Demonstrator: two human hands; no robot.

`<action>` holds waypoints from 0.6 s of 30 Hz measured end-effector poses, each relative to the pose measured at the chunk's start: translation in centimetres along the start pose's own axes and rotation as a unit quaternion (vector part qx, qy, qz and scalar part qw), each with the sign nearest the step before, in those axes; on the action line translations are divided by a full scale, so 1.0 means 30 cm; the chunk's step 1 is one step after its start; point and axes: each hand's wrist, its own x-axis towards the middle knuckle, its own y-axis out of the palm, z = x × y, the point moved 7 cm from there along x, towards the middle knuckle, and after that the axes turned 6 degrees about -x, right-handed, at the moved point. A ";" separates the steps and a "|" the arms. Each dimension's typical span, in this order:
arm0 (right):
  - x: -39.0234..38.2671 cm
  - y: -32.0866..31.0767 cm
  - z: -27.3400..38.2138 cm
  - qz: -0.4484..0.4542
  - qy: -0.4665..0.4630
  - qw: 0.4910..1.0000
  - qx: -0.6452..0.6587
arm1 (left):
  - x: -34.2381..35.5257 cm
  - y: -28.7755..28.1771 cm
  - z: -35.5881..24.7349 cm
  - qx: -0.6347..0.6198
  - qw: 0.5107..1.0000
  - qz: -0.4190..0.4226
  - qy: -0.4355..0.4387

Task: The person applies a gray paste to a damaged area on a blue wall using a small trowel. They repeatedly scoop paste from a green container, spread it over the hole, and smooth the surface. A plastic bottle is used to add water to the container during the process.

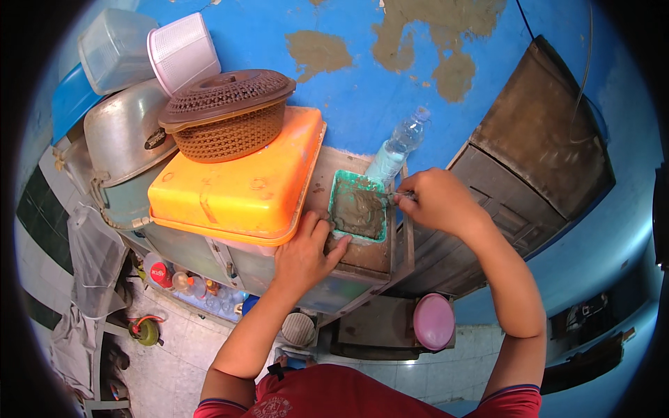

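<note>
We see a small green tray point(339, 182) filled with grey wet paste point(359, 212) sitting on the brown top surface point(362, 254) of a cabinet, just right of a big orange tub point(237, 188). Our left hand point(303, 254) rests at the tray's near left corner: its fingers point(322, 230) are spread a little apart, the tips touching the tray's left rim, while the thumb point(339, 247) lies along the near edge, so the tray sits between thumb and fingers without being lifted. Our right hand point(435, 200) comes in from the right, its fingers point(404, 200) pinched together on a thin metal tool point(390, 195) whose tip reaches over the tray's right rim to the paste. The tray lies just left of those right fingers, touching the tool only.

Behind the tray 1 clear plastic bottle point(398, 148) stands against the blue wall point(362, 97). A brown woven basket point(230, 115) with its lid sits on the orange tub, and a metal basin point(125, 132) leans to its left. Below, a pink round lid point(433, 320) lies on a lower shelf
</note>
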 end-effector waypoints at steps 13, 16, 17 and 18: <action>-0.223 0.152 -0.160 -0.009 0.219 0.935 0.279 | 0.007 -0.003 -0.010 -0.022 1.000 -0.016 0.011; -0.235 0.191 -0.178 -0.024 0.217 0.925 0.311 | 0.001 0.001 -0.006 -0.016 1.000 -0.009 -0.002; -0.236 0.199 -0.179 -0.029 0.213 0.922 0.322 | 0.001 0.001 -0.005 -0.012 1.000 -0.009 0.003; -0.241 0.203 -0.179 -0.030 0.217 0.919 0.329 | 0.001 0.000 -0.004 -0.009 1.000 -0.009 0.007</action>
